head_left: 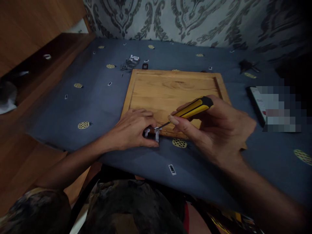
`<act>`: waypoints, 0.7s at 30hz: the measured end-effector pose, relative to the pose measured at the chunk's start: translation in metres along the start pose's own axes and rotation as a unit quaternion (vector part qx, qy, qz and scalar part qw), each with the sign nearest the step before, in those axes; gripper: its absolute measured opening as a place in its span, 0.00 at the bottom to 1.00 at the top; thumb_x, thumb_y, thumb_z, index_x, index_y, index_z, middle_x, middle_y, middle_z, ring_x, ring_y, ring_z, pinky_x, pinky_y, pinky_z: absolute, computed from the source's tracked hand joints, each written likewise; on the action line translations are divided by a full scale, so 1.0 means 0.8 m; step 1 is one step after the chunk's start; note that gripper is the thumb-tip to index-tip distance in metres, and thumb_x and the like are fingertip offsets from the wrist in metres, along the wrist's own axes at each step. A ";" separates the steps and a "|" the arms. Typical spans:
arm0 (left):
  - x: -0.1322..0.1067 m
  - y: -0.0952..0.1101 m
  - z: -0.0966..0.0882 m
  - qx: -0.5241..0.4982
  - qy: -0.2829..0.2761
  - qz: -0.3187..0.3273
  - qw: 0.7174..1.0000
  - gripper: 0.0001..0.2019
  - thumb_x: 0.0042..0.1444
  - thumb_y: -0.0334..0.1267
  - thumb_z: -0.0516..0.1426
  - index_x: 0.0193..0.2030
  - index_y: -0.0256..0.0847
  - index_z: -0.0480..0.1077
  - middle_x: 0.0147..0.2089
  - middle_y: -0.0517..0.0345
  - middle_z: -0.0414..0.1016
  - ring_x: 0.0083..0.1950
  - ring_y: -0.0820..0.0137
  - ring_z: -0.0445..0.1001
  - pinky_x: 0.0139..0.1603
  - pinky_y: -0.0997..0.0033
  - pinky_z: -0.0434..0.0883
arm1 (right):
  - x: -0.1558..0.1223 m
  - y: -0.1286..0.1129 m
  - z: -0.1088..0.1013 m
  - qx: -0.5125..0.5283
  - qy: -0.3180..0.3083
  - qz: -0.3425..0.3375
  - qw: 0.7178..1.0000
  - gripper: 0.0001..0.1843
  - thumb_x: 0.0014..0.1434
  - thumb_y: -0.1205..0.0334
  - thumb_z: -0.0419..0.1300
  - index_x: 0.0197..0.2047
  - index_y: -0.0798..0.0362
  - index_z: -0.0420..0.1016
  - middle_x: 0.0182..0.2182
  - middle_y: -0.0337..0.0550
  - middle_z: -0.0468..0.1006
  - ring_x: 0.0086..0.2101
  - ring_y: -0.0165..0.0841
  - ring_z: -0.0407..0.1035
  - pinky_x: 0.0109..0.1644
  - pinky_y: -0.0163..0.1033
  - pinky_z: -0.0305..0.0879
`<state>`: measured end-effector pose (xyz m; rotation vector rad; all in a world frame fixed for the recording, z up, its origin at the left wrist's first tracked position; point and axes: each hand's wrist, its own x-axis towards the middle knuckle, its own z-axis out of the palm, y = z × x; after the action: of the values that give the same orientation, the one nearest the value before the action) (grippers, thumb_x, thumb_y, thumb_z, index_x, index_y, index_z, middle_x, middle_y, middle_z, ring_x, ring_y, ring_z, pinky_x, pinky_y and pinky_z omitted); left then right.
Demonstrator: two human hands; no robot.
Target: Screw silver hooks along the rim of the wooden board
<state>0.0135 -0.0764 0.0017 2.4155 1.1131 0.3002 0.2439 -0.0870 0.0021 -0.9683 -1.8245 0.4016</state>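
Observation:
A wooden cabinet door panel (pixel 170 91) lies flat on a blue cloth (pixel 97 100). My left hand (pixel 133 130) is closed around a small metal hinge (pixel 153 133) at the panel's near edge, pressing it in place. My right hand (pixel 214 126) grips a yellow and black screwdriver (pixel 193 109), and its thin tip meets the hinge just right of my left fingers. Part of the hinge is hidden under my left fingers.
More metal hinge parts (pixel 130 62) lie on the cloth beyond the panel's far left corner. A flat box (pixel 258 102) lies at the right, partly blurred. A dark object (pixel 247 66) rests at the far right. A wooden shelf (pixel 36 65) runs along the left.

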 end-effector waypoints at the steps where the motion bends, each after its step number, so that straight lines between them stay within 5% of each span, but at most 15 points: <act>1: 0.000 0.000 0.000 0.001 -0.002 -0.002 1.000 0.17 0.58 0.49 0.77 0.48 0.43 0.82 0.48 0.55 0.82 0.55 0.54 0.80 0.54 0.57 0.67 | 0.000 0.000 0.000 -0.003 0.001 0.001 1.000 0.17 0.66 0.48 0.76 0.34 0.44 0.76 0.27 0.34 0.80 0.27 0.36 0.76 0.30 0.45 0.67; 8: 0.000 0.000 0.000 -0.010 -0.004 0.004 1.000 0.16 0.60 0.48 0.75 0.47 0.43 0.81 0.51 0.55 0.83 0.58 0.54 0.80 0.57 0.56 0.68 | 0.002 -0.006 -0.002 -0.005 0.012 -0.026 1.000 0.13 0.68 0.57 0.74 0.35 0.43 0.76 0.25 0.33 0.78 0.25 0.33 0.74 0.28 0.45 0.66; 14: 0.002 0.002 -0.002 -0.008 -0.004 -0.006 1.000 0.15 0.59 0.49 0.75 0.46 0.44 0.82 0.45 0.57 0.81 0.51 0.57 0.79 0.53 0.59 0.67 | 0.011 -0.020 -0.009 -0.005 0.091 -0.015 0.996 0.10 0.66 0.63 0.74 0.35 0.41 0.81 0.31 0.37 0.82 0.27 0.34 0.76 0.26 0.43 0.72; 21: 0.000 -0.003 0.003 0.000 0.003 0.003 1.000 0.17 0.59 0.50 0.75 0.45 0.43 0.80 0.47 0.56 0.81 0.53 0.56 0.79 0.53 0.58 0.67 | 0.004 -0.007 -0.004 0.001 0.045 -0.031 0.998 0.08 0.66 0.63 0.74 0.37 0.44 0.80 0.28 0.32 0.79 0.25 0.31 0.74 0.27 0.40 0.69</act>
<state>0.0132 -0.0757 -0.0019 2.4206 1.1084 0.3102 0.2439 -0.0884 0.0093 -0.9117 -1.7669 0.3164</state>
